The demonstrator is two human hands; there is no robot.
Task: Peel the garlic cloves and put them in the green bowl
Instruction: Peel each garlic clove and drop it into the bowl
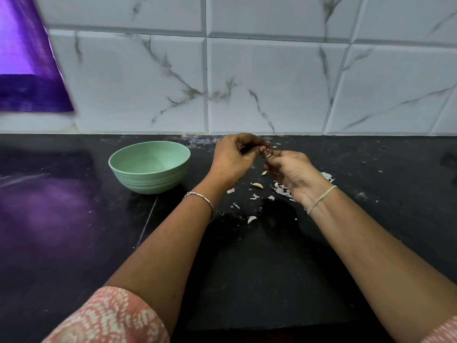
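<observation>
Left grip [232, 158] and right grip [293, 173] meet above the tabletop [247, 268], each clamped in a pinch on one small garlic clove [267, 152], a little to the right of the green bowl [148, 181]. No cloves show in the bowl. Another clove [257, 185] lies on the tabletop under the hands among loose peel [282, 190]. The held clove is mostly hidden, so I cannot tell how much skin remains. A sharp tug could flick it out of the pinch, and clinging skin scraps could ride into the bowl.
</observation>
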